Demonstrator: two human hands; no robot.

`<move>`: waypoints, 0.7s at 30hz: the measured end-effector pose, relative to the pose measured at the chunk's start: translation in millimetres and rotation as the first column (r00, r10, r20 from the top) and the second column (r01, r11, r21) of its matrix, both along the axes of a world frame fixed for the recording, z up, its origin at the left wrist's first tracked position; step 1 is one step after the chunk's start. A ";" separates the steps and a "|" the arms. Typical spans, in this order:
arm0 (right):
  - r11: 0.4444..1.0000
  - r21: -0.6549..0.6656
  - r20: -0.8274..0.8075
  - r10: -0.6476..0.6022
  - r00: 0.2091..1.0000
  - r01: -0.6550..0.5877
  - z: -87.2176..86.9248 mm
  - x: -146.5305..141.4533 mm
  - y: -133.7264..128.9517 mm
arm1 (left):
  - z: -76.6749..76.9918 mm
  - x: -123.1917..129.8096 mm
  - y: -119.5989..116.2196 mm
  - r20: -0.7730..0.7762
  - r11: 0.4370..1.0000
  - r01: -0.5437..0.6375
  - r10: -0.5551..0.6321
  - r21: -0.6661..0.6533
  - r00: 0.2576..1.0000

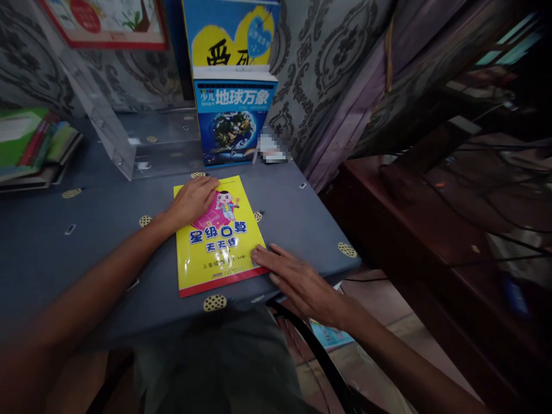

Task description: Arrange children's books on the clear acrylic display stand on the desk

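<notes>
A yellow workbook (219,253) with a red strip along its bottom edge and a cartoon figure on its cover lies closed on the grey tablecloth (302,230). Across its upper left part rests my left hand (196,200), palm down and fingers stretched out. My right hand (302,282) is at the lower right edge, its extended fingertips touching the cover near the corner. Neither hand grips the workbook. Just behind it stands a blue book with a picture of the Earth (233,126).
Behind the blue book rises a taller yellow-and-blue book (228,34). A clear plastic stand (116,138) is left of them, and stacked books (30,149) lie further left. To the right are a purple curtain (349,115) and dark red furniture (388,213) with cables.
</notes>
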State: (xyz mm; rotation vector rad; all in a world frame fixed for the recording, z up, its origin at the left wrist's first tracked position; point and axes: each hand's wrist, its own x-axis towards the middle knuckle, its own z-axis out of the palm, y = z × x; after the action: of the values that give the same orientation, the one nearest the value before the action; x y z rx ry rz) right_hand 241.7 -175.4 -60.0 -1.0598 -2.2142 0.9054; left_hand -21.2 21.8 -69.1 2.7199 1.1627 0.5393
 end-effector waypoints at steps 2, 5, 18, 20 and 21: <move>0.998 0.057 0.038 -0.022 0.999 0.020 0.6 -7.8 -12.7 | -0.1 -0.4 -0.3 0.005 1.000 0.003 -0.003 -0.001 1.000; 0.992 0.124 0.107 -0.039 0.993 0.026 4.2 -39.7 -24.2 | -0.8 -0.3 -0.7 0.012 1.000 0.005 -0.005 0.002 1.000; 0.969 0.235 0.264 0.008 0.965 -0.073 -2.9 -126.9 -32.7 | -4.8 -0.7 1.2 0.017 0.998 0.010 -0.011 0.056 1.000; 0.971 0.238 0.277 -0.061 0.959 -0.007 -3.9 -107.0 -38.4 | -5.5 -0.2 1.3 0.011 0.998 0.013 -0.013 0.059 1.000; 0.970 0.241 0.284 -0.102 0.953 0.032 -5.1 -96.7 -41.6 | -6.0 0.0 1.5 0.007 0.998 0.014 -0.014 0.063 1.000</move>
State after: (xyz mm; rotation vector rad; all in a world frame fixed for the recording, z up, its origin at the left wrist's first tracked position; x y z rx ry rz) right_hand 145.0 -217.1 -65.1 -1.2119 -2.4346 0.4629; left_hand -21.2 23.2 -75.1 2.7738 1.1430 0.5942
